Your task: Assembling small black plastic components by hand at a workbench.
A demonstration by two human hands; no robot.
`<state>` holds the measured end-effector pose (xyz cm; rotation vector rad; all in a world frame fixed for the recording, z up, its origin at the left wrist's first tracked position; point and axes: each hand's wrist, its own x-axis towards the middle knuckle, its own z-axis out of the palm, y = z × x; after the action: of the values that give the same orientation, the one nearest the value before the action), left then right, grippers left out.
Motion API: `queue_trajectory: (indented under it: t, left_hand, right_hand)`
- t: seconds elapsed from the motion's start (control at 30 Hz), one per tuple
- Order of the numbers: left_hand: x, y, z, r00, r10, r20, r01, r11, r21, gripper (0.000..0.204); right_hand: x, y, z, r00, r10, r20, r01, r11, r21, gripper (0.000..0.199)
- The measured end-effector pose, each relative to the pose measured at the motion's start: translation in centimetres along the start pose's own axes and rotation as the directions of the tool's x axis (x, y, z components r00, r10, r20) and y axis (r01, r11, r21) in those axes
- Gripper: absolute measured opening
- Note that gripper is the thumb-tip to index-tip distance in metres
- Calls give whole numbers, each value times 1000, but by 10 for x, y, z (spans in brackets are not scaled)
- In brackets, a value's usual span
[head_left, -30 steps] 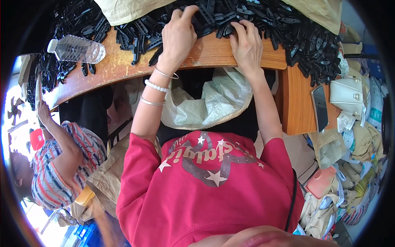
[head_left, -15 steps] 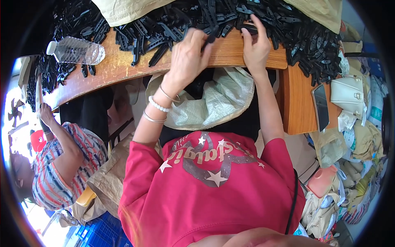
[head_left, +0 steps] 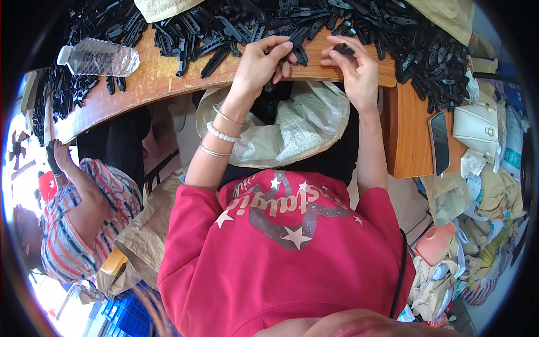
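My left hand (head_left: pixel 259 66) is over the table's front edge, fingers curled and closed on a black plastic part, mostly hidden by the fingers. A dark end of it pokes out below the palm. Between thumb and fingers of my right hand (head_left: pixel 359 70) is a small black plastic piece (head_left: pixel 343 49). Just beyond both hands lies a heap of similar black plastic parts (head_left: pixel 224 28), and one long part (head_left: pixel 300 48) sits close by my left fingertips. Under the table edge, a white woven sack (head_left: pixel 286 140) gapes open at my lap, with dark things inside.
A clear plastic bottle (head_left: pixel 106 58) lies on the wooden table (head_left: pixel 151 73) at left. At right are a phone (head_left: pixel 439 143), a white handbag (head_left: pixel 476 129) and piled cloth and bags (head_left: pixel 488 208). A co-worker in a striped top (head_left: pixel 84 219) sits at left, near a blue crate (head_left: pixel 132 314).
My right hand has drawn back from the heap and now pinches a small black piece. My left hand has turned slightly and its fingers have moved over the part it holds.
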<state>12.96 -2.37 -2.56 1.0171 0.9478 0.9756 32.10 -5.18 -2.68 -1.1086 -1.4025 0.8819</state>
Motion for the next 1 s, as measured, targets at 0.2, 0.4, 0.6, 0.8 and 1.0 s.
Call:
queue_trajectory:
  t: [0.2,0.4,0.6,0.8,1.0]
  left_hand:
    - [-12,9,-2,997,21,79,-29,995,94,29]
    - [-23,19,5,972,214,94,-232,844,484,27]
    - [-26,29,2,938,306,164,-342,737,583,25]
    - [-35,24,3,914,360,188,-385,624,680,27]
    - [-37,24,-4,912,357,201,-402,684,609,28]
  right_hand:
    - [-6,-30,-4,951,79,299,-9,973,-229,26]
    - [-5,-30,4,963,167,214,-123,971,-205,20]
    - [-5,-38,0,925,263,274,-176,936,-304,15]
    - [-9,-40,7,981,109,158,-53,945,-322,19]
    - [-9,-30,17,997,-62,56,68,989,-130,38]
